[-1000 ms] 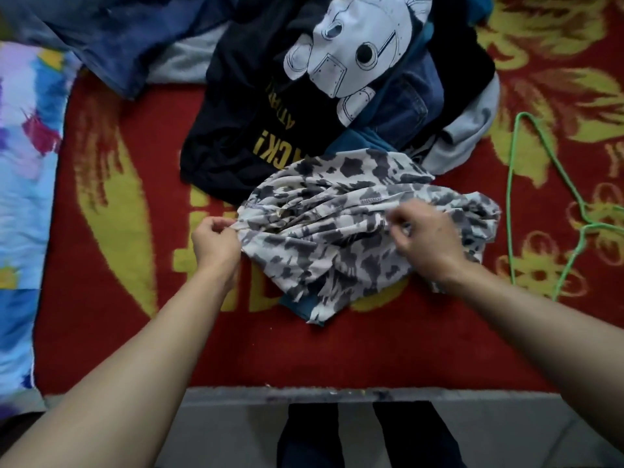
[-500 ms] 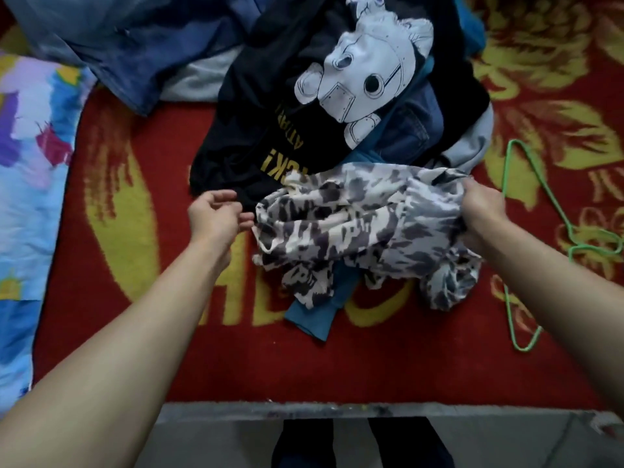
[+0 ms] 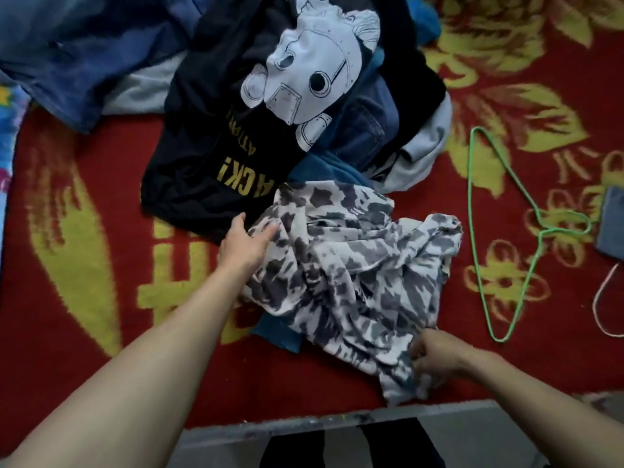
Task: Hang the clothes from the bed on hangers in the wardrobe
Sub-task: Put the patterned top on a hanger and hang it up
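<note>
A crumpled grey-and-white patterned garment (image 3: 354, 275) lies on the red and yellow bed cover (image 3: 84, 231) near the front edge. My left hand (image 3: 244, 243) rests flat against its left side, fingers straight. My right hand (image 3: 435, 356) pinches the garment's lower right corner close to the bed's edge. A green wire hanger (image 3: 486, 231) lies flat on the cover to the right, apart from both hands. Behind the garment sits a pile of clothes topped by a black T-shirt with a white mask print (image 3: 256, 106).
Blue denim (image 3: 84, 55) spreads across the back left. A teal cloth (image 3: 280, 332) pokes out under the patterned garment. A pink hanger's loop (image 3: 599, 305) and a denim piece (image 3: 613, 224) show at the right edge. The bed's grey frame (image 3: 337, 420) runs along the bottom.
My right hand moved from the garment's upper right down to its lower right corner and pulled the cloth toward the bed's edge. My left hand opened and now lies against the garment's left side.
</note>
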{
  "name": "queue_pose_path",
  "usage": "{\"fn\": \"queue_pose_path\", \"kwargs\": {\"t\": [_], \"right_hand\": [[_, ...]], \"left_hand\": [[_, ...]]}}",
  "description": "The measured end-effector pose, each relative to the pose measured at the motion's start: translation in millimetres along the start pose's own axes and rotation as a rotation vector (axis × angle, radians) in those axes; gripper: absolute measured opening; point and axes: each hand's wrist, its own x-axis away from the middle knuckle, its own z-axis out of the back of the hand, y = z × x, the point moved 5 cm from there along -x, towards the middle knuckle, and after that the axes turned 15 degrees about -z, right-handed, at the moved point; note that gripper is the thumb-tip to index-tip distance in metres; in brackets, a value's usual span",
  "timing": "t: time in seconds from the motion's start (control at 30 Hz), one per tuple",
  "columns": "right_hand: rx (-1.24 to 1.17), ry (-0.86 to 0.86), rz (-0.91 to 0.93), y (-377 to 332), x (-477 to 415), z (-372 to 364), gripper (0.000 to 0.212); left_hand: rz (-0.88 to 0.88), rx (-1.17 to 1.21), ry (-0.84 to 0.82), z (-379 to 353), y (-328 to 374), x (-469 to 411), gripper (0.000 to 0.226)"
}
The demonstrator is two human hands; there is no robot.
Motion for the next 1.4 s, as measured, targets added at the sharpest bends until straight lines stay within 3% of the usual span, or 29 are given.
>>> {"fn": "queue_pose_path", "kwargs": {"t": [0.03, 0.1, 0.17, 0.23, 0.3, 0.33, 0.37, 0.43, 0.47, 0.53, 0.6, 0.7, 0.77, 0.83, 0.9, 0.93, 1.0, 1.03, 1.07, 1.13, 1.17, 1.23, 1.3, 1.37, 1.4], "right_hand": [[-0.099, 0.059, 0.005, -4, 6, 16, 0.015], [-0.318, 0.374, 0.050, -18, 16, 69, 0.006], [-0.488, 0.734, 0.084, -31, 22, 127, 0.018], [-0.505, 0.880, 0.044, -39, 11, 169, 0.046], [-0.431, 0.717, -0.124, -34, -14, 181, 0.078], [-0.406, 0.618, -0.190, -30, -21, 178, 0.080], [-0.400, 0.550, -0.211, -27, -24, 169, 0.069], [-0.419, 0.588, -0.093, -24, -14, 144, 0.027], [-0.395, 0.660, 0.009, -22, -4, 126, 0.010], [-0.287, 0.828, 0.229, -17, 19, 83, 0.005], [-0.173, 0.841, 0.396, -6, 33, 34, 0.007], [-0.042, 0.596, 0.413, 11, 24, -23, 0.019], [-0.052, 0.440, 0.267, 21, 18, -26, 0.028], [-0.210, 0.473, 0.161, 28, 18, -4, 0.030], [-0.333, 0.581, 0.128, 31, 18, 21, 0.030], [-0.338, 0.593, 0.131, 29, 17, 31, 0.039], [-0.246, 0.455, 0.105, 20, 9, 37, 0.070], [-0.157, 0.385, 0.088, 14, 5, 34, 0.071], [-0.083, 0.351, 0.086, 9, 4, 32, 0.059], [-0.030, 0.378, 0.064, 5, 5, 34, 0.021], [-0.023, 0.402, 0.022, 8, 7, 38, 0.013], [0.037, 0.433, -0.076, 14, 10, 46, 0.021], [0.104, 0.522, -0.087, 11, 15, 57, 0.027], [0.020, 0.685, 0.008, -3, 22, 72, 0.029], [-0.054, 0.757, 0.103, -16, 27, 79, 0.032]], "left_hand": [[0.006, 0.026, -0.054, -8, 0, 2, 0.082], [-0.040, -0.042, -0.159, -25, 1, 9, 0.060], [-0.143, -0.243, -0.177, -36, 8, 24, 0.026], [-0.306, -0.376, -0.121, -38, 14, 43, 0.010], [-0.425, -0.479, -0.158, -32, 6, 60, 0.014], [-0.480, -0.585, -0.249, -31, -1, 68, 0.019], [-0.519, -0.684, -0.350, -31, -11, 75, 0.019], [-0.530, -0.756, -0.463, -27, -23, 87, 0.026], [-0.515, -0.708, -0.434, -24, -19, 89, 0.038], [-0.487, -0.527, -0.212, -20, 8, 81, 0.055], [-0.468, -0.369, -0.064, -31, 44, 65, 0.064], [-0.406, -0.299, -0.198, -77, 80, 41, 0.077], [-0.365, -0.338, -0.361, -109, 80, 37, 0.066], [-0.411, -0.454, -0.393, -119, 76, 47, 0.030], [-0.446, -0.472, -0.231, -106, 68, 60, 0.013], [-0.441, -0.454, -0.119, -93, 62, 69, 0.012], [-0.411, -0.472, 0.046, -62, 43, 85, 0.010], [-0.418, -0.537, 0.058, -49, 30, 93, 0.010], [-0.432, -0.613, 0.015, -38, 16, 101, 0.009], [-0.443, -0.781, -0.202, -29, -10, 114, 0.008], [-0.449, -0.888, -0.323, -30, -19, 121, 0.011], [-0.444, -1.017, -0.424, -31, -28, 128, 0.025], [-0.499, -0.891, -0.273, -31, -15, 128, 0.039], [-0.558, -0.755, -0.088, -36, 0, 122, 0.049], [-0.565, -0.751, -0.106, -44, 7, 119, 0.059]]}}
